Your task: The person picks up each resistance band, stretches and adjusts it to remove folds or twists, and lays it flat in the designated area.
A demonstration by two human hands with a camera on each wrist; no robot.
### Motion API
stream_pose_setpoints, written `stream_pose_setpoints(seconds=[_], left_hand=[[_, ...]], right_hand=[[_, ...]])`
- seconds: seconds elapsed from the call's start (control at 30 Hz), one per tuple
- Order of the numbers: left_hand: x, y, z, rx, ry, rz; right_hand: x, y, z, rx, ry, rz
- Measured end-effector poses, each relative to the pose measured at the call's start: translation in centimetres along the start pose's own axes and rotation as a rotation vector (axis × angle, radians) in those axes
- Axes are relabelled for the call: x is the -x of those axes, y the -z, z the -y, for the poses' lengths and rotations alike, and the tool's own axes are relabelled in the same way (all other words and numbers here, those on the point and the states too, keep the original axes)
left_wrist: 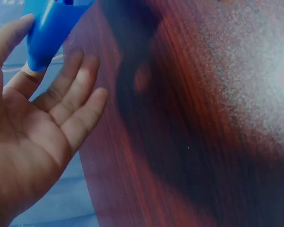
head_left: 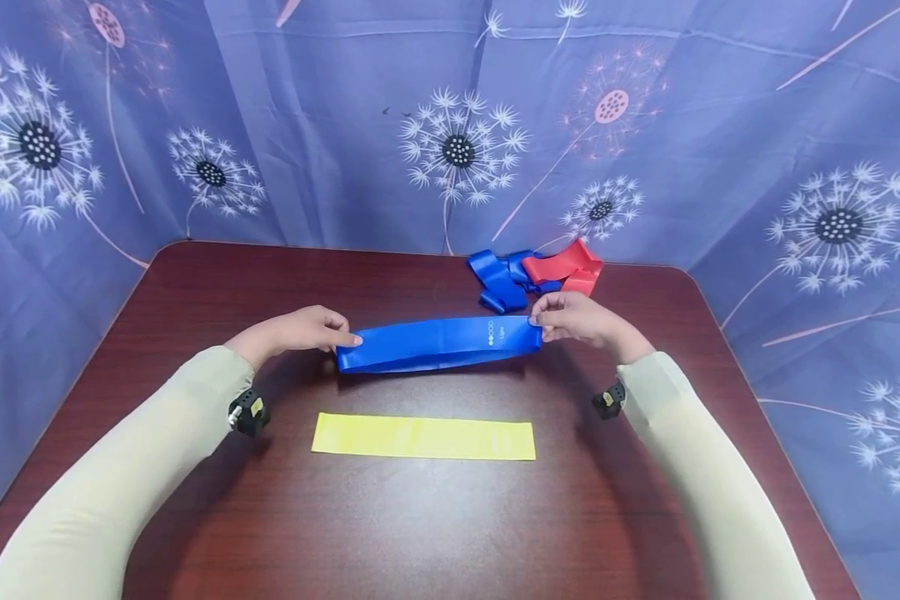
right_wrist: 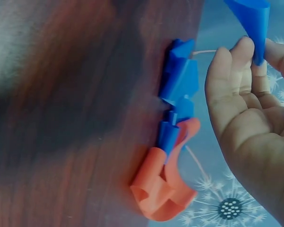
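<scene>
A blue loop resistance band [head_left: 427,340], printed "Light" near its right end, is stretched out flat between both hands above the table. My left hand [head_left: 307,330] pinches its left end between thumb and index finger; in the left wrist view the other fingers of that hand [left_wrist: 42,113] are spread loosely. The right end is pinched by my right hand [head_left: 581,318], also seen in the right wrist view with the band's folded end [right_wrist: 255,23] at its fingertips. Nearer to me, a yellow band [head_left: 423,437] lies flat and straight on the table, touched by neither hand.
Crumpled blue bands [head_left: 501,279] and a red band [head_left: 570,267] lie in a heap at the table's back edge, just beyond the right hand. The dark wooden table [head_left: 420,533] meets a blue dandelion-print cloth [head_left: 330,150] behind and at the sides.
</scene>
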State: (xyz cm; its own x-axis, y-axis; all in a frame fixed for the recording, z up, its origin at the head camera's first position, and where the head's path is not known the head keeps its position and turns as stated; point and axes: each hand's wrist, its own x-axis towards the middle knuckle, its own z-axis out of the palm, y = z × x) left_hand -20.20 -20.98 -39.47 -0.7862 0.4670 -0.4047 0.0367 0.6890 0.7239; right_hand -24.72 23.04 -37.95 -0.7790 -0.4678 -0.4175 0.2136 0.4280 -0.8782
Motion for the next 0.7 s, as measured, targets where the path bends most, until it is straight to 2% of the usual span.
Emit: stream_pose_setpoints(seconds=[0.2, 0.5, 0.7], left_hand=[[0.4, 0.4, 0.3, 0.123, 0.024, -0.035], [0.5, 0.6, 0.8, 0.139, 0.043, -0.137], [0.4, 0.6, 0.8, 0.180, 0.068, -0.195]], right_hand=[[-0.1, -0.3, -0.9, 0.020, -0.033, 0.027], [-0.6, -0.9, -1.8, 0.074, -0.083, 0.092], [-0.9, -1.3, -2.2, 0.085, -0.075, 0.119]])
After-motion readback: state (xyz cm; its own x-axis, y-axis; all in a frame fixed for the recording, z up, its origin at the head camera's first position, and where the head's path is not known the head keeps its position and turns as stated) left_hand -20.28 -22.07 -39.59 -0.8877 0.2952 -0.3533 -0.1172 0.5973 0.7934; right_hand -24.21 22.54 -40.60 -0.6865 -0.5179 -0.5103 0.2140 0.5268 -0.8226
